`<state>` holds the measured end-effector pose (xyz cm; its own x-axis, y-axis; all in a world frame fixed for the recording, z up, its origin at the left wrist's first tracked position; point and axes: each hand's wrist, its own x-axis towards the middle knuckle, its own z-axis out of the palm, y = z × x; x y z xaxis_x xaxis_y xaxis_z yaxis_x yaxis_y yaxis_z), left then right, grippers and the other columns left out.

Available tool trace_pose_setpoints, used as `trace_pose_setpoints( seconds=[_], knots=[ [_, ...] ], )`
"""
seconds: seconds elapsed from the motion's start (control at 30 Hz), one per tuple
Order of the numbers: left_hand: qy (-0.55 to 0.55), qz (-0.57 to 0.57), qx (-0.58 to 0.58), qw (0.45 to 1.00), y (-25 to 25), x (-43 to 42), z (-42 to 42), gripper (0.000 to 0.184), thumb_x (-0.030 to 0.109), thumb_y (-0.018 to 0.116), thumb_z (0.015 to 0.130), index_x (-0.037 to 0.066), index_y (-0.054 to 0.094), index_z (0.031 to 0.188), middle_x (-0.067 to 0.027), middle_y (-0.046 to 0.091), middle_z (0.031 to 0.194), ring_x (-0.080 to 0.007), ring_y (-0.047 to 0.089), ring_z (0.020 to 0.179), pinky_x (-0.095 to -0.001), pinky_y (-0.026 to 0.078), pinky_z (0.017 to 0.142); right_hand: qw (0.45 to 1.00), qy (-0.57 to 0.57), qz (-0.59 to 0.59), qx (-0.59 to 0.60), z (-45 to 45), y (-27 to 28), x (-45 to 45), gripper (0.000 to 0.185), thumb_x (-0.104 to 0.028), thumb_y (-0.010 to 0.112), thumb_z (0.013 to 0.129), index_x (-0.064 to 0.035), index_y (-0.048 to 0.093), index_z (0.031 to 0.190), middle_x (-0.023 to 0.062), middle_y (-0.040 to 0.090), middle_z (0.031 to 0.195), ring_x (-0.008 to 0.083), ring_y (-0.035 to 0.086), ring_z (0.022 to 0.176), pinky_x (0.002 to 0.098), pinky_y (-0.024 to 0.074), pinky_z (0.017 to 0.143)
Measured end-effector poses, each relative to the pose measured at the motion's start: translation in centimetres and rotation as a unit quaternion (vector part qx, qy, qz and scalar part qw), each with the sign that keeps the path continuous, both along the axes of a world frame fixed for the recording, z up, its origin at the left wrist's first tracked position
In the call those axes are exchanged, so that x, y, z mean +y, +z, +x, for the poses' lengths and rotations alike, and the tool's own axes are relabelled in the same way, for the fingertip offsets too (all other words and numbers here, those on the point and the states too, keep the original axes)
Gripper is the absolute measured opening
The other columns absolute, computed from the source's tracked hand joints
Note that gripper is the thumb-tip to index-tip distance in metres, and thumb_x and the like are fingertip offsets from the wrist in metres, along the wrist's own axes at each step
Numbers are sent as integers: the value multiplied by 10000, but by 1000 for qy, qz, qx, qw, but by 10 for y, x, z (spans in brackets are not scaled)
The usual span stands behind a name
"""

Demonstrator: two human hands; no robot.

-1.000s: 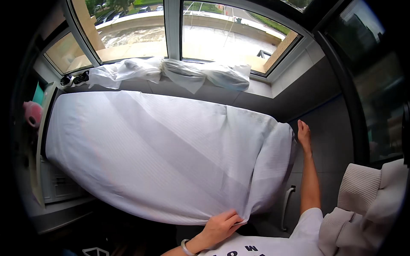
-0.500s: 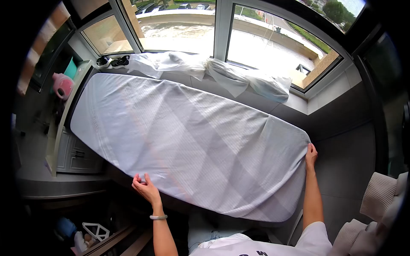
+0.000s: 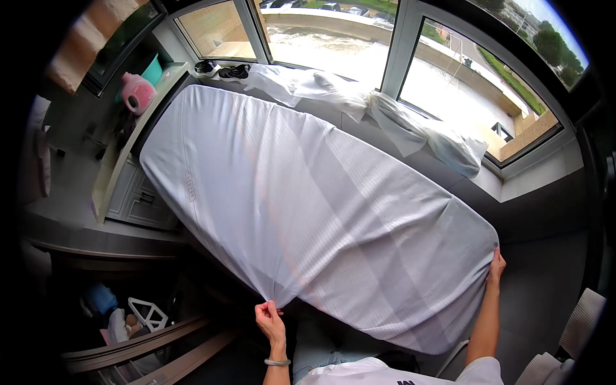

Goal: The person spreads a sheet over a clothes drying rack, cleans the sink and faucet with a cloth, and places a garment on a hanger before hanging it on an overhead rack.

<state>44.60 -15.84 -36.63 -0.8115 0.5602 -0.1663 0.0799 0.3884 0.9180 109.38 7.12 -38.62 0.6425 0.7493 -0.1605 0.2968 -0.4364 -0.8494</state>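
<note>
A long rounded board or pad under a pale striped cloth (image 3: 321, 192) stretches diagonally from the upper left to the lower right. At its near edge, my left hand (image 3: 271, 321) pinches the cloth and draws it into a point, with folds fanning out from the fingers. My right hand (image 3: 496, 264) is closed on the cloth at the right end, its fingertips partly hidden by the edge. Wrinkles run across the cloth between the two hands. What lies beneath it is hidden.
White plastic bags (image 3: 333, 93) and dark shoes (image 3: 232, 72) line the window sill. A pink jug (image 3: 138, 94) and a teal basin (image 3: 153, 69) stand by a counter at upper left, above a white cabinet (image 3: 149, 204). Beige ribbed fabric (image 3: 582, 324) is at lower right.
My left hand left the near edge at the right, moved left open, and now grips the cloth and pulls it outward. My right hand has closed on the right end. The view has turned left.
</note>
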Motion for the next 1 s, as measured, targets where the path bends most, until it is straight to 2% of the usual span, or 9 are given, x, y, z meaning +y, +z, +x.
trace_pose_setpoints(
  seconds=[0.17,0.27,0.47,0.53,0.57,0.63,0.73,0.93,1.0],
  knots=[
    [18,-9,-99,995,-11,-27,18,185,157,565,951,1,488,887,-57,559,747,-107,544,599,-242,498,534,997,-18,28,65,-6,14,5,462,-387,520,968,37,646,1104,66,670,1020,142,588,903,281,460,803],
    [27,6,-43,999,3,5,-17,212,219,536,974,6,532,983,-31,575,862,-92,548,704,-231,473,606,996,-39,51,68,11,1,7,433,-342,531,967,40,625,1148,89,652,1109,164,583,975,292,454,863],
    [35,40,63,997,19,111,-142,398,326,521,981,-4,523,1203,-32,587,959,-83,532,784,-218,426,658,948,-99,147,-265,41,-20,23,341,-214,516,958,23,605,1186,170,619,1196,255,594,1077,328,453,924],
    [30,81,98,991,1,143,-175,388,342,516,982,-20,518,1121,-29,559,873,-78,478,731,-226,392,624,802,-111,-16,-587,-58,39,28,324,-158,532,942,3,572,1220,161,588,1228,246,587,1052,348,452,915],
    [19,54,115,992,0,154,-184,345,333,505,989,-11,501,1012,-13,505,797,-78,422,689,-235,359,595,796,-95,-23,-597,-94,50,30,324,-158,532,942,3,572,1220,161,588,1228,246,587,1052,348,452,915],
    [18,8,113,993,-2,161,-187,339,324,493,996,-2,484,902,2,451,722,-77,366,647,-245,327,566,894,44,95,-436,-159,62,33,309,-108,556,929,-9,549,1222,123,572,1218,205,570,1011,335,450,895],
    [44,88,170,981,-8,163,-189,374,252,450,1018,29,379,726,14,314,656,-72,264,614,-256,256,543,914,185,182,-313,-281,70,26,268,-66,552,928,-2,561,1188,91,580,1166,175,558,975,299,449,876],
    [36,167,168,971,-10,126,-225,310,171,456,991,35,377,723,3,349,641,-78,316,584,-232,280,531,893,374,187,-167,-538,85,-6,213,-48,537,930,-5,577,1135,80,586,1106,148,565,922,267,450,825],
    [22,192,149,970,-16,97,-237,311,199,464,974,35,384,722,-12,381,637,-88,343,560,-232,284,509,850,470,163,-172,-626,89,-22,214,-82,542,912,21,572,1097,146,579,1087,213,540,989,310,447,828]
  ],
)
